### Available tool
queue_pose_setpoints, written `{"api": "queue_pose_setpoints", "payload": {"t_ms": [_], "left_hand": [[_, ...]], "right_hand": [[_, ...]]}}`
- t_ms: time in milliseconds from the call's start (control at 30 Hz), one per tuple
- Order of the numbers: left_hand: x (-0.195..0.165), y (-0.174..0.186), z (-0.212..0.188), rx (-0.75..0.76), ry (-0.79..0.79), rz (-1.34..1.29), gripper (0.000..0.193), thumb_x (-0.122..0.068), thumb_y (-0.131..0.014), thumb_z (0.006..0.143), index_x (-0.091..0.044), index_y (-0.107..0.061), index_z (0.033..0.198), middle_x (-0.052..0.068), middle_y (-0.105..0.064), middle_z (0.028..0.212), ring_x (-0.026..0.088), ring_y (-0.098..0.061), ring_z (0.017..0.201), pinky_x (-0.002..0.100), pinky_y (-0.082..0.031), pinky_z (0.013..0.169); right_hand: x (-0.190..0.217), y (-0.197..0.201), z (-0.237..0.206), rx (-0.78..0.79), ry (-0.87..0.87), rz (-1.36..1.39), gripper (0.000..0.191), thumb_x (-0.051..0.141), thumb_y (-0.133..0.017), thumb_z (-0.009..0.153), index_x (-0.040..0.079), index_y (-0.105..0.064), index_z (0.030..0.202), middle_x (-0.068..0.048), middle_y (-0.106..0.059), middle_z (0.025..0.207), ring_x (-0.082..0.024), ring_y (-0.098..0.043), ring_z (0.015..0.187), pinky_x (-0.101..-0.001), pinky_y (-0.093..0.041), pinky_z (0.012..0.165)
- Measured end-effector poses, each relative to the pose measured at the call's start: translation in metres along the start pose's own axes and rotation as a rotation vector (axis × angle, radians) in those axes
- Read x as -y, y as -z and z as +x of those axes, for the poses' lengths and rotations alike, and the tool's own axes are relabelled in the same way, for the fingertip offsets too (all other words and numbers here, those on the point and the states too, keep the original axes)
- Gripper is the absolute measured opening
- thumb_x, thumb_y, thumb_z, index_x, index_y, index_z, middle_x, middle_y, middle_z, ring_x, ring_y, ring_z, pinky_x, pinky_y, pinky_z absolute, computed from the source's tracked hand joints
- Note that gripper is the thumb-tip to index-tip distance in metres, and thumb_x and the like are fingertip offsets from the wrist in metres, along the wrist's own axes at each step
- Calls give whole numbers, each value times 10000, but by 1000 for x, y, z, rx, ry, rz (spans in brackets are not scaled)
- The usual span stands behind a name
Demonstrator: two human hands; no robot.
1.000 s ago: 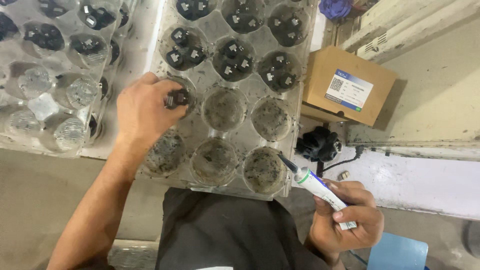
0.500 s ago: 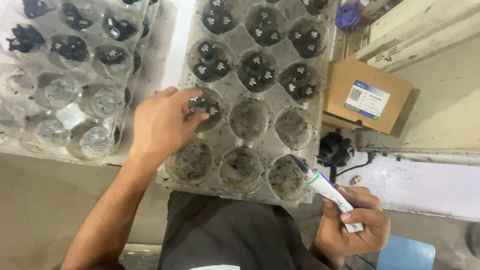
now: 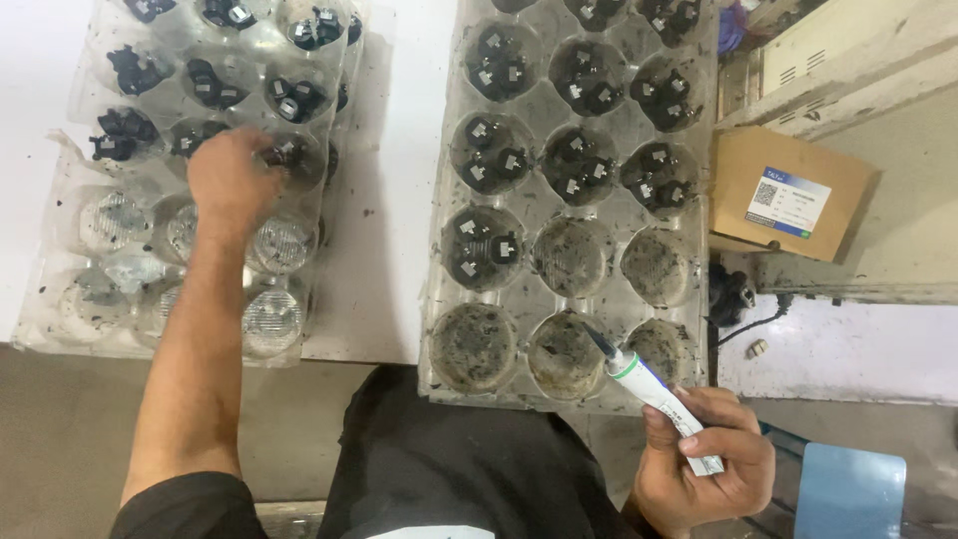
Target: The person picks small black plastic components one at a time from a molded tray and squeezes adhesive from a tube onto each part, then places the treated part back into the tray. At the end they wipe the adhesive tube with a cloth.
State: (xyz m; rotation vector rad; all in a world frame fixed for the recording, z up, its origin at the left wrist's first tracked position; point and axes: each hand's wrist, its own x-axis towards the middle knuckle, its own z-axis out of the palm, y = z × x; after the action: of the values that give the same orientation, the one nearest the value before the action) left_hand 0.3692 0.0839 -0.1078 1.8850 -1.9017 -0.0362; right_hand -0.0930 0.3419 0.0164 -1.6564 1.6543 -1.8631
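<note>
- The left hand (image 3: 228, 180) reaches over the left clear plastic tray (image 3: 60, 309). Its fingers are curled down into one cup of the tray, where a small black part (image 3: 284, 152) lies, and they touch it or are just beside it; I cannot tell if they grip it.
- The upper cups of this left tray hold more small black parts. The lower cups look empty and show ribbed bottoms.
- The right hand (image 3: 704, 469) is low in the view, near the person's body. Its fingers are closed around a white tube with a green band (image 3: 654, 389).
- The dark tip of the tube points up and to the left, over the near edge of the right tray (image 3: 444, 260).
- The right tray is clear but dirty. Its far cups hold black parts with small white pieces, and its near cups hold only dark dust.
- A brown cardboard box (image 3: 788, 190) with a white and blue label stands just right of this tray.
- Both trays lie on a white table (image 3: 399, 150).
</note>
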Motion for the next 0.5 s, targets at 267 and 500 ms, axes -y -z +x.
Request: {"api": "queue_pose_setpoints", "payload": {"t_ms": [267,500], "left_hand": [[18,-37,13,71,47,111,256,-94,-797,768,-50,-709,1004,210,-719,983,421,-687,922,519,-545,787],[-36,19,-35,-174,316,-772,273,-7,-912,812,-31,-753,1033,53,-629,1036,124,-633,818,241,-530,727]], "right_hand": [[26,-36,-33,-96,40,26,367,83,-856,975,62,-490,968,-142,-633,980,-235,-704,871,-291,-599,785],[49,-65,-34,-323,-104,358,356,58,-788,1019,77,-441,1098,-135,-648,856,-240,-704,769,-281,-635,674]]}}
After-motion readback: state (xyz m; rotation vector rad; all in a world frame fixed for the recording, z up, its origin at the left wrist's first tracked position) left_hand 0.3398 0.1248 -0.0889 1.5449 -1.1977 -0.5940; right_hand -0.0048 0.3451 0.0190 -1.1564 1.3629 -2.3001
